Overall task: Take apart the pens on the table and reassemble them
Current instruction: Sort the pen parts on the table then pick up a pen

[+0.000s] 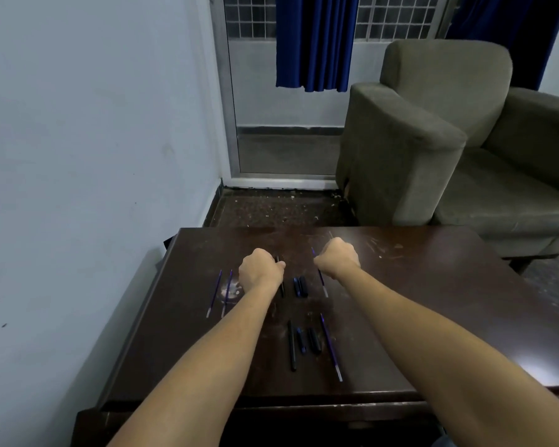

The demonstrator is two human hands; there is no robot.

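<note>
Several pens already lie in pieces on the dark table, so by the look of it the taking-apart is mostly done and the reassembly is still ahead of you. Two refills rest side by side at the left. Nearest you lie a black barrel, two short dark pieces and another refill. Two more short pieces sit between your hands. Your left hand is curled shut on a black barrel piece that runs beneath it. Your right hand is closed on a thin refill, whose ends stick out on both sides. No pen looks whole from here.
</note>
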